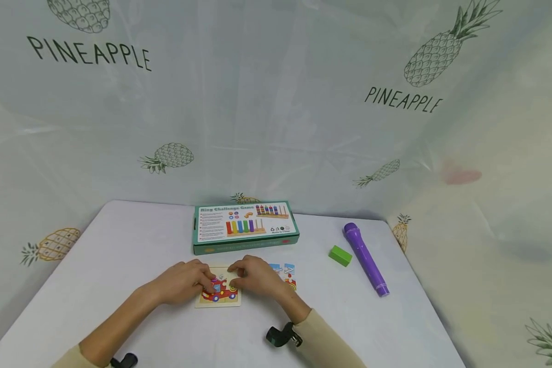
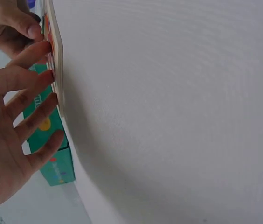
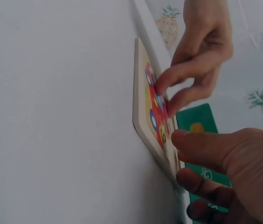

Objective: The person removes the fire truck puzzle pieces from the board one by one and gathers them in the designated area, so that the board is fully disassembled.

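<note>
A small wooden jigsaw board (image 1: 225,304) with a pale frame lies on the white table, showing a red vehicle picture (image 1: 225,295). Over its left side is the left hand (image 1: 184,283), fingertips touching the picture. In the left wrist view, that hand's fingers (image 2: 36,114) are spread and fairly straight. The right hand (image 1: 259,277) is at the board's right edge. Its thumb (image 3: 206,148) rests by the lower corner of the picture, with the other fingers apart from it. Loose jigsaw pieces (image 1: 290,271) with blue and red print lie beyond the right wrist, partly hidden.
Behind the board stands a green and white Ring Challenge Game box (image 1: 246,225). Toward the right lie a green block (image 1: 340,255) and a purple toy microphone (image 1: 365,259). A pineapple-print curtain (image 1: 276,102) hangs behind the table.
</note>
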Demonstrator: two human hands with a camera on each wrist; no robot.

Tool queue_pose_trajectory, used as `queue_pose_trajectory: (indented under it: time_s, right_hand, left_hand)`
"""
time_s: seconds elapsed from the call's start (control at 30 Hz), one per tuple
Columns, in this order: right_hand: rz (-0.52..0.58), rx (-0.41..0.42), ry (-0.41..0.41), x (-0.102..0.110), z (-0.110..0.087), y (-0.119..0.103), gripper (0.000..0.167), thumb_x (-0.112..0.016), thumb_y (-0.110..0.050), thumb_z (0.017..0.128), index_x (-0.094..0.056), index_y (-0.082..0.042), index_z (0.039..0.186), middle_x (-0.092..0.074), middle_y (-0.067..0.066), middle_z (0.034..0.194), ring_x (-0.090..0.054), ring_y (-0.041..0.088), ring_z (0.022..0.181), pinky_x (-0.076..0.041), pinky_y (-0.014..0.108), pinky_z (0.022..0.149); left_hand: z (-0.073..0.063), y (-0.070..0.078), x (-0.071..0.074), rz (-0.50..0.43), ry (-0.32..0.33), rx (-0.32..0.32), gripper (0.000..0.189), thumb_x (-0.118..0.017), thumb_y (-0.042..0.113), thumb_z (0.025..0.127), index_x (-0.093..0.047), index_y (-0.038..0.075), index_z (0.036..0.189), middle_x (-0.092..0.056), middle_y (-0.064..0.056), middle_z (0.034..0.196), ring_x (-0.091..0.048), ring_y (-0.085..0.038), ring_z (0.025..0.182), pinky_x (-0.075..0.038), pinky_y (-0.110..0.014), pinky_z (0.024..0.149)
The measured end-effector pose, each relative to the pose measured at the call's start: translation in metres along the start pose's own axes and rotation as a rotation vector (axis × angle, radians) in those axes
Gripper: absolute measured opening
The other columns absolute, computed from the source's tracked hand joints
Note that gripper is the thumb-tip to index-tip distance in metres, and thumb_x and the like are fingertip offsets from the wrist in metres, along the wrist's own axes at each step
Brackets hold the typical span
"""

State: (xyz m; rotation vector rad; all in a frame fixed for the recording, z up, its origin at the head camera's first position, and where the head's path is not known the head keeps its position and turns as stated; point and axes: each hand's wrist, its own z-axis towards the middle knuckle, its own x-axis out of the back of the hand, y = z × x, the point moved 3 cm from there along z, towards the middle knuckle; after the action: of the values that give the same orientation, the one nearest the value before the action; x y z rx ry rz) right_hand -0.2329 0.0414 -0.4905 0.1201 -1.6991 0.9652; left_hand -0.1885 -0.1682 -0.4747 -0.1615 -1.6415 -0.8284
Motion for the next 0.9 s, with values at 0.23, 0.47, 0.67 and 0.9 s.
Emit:
queue_pose_trajectory:
  time_s: [0.23,0.47,0.67,0.9]
  right_hand:
    - [0.008,0.001,-0.008,-0.008,0.005,-0.007,0.031,-0.076,-0.030,0.090,-0.076,-0.019,0.119,-0.055,-0.011,0.083,-0.047,0.003,0.072,-0.040,0.019,0.063]
    - [0.027,-0.029,-0.018,-0.012,0.005,-0.010,0.028,-0.075,-0.031,0.091,-0.077,-0.021,0.117,-0.059,-0.012,0.087,-0.048,0.002,0.075,-0.041,0.020,0.066]
    - [0.021,-0.018,-0.022,-0.013,0.005,-0.012,0.032,-0.074,-0.032,0.092,-0.074,-0.019,0.122,-0.055,-0.013,0.084,-0.047,0.002,0.073,-0.040,0.019,0.065]
    - [0.029,-0.019,-0.028,-0.012,0.005,-0.015,0.032,-0.073,-0.029,0.093,-0.073,-0.018,0.123,-0.054,-0.011,0.084,-0.047,0.003,0.073,-0.039,0.019,0.063]
  left_hand:
    - [-0.001,0.000,0.000,0.011,0.010,-0.009,0.033,-0.067,0.008,0.090,-0.082,0.037,0.093,-0.069,0.009,0.108,-0.057,-0.018,0.107,-0.050,-0.042,0.078]
    - [-0.003,0.000,-0.001,0.003,0.011,-0.016,0.033,-0.068,0.006,0.090,-0.082,0.036,0.094,-0.069,0.009,0.108,-0.057,-0.017,0.107,-0.051,-0.040,0.076]
    - [-0.002,0.000,-0.001,-0.004,0.016,-0.027,0.031,-0.069,0.008,0.090,-0.082,0.035,0.094,-0.068,0.009,0.106,-0.057,-0.017,0.107,-0.050,-0.038,0.075]
    - [-0.001,0.003,0.000,-0.016,0.010,-0.032,0.028,-0.070,0.009,0.090,-0.082,0.034,0.092,-0.066,0.011,0.104,-0.056,-0.017,0.105,-0.049,-0.035,0.074]
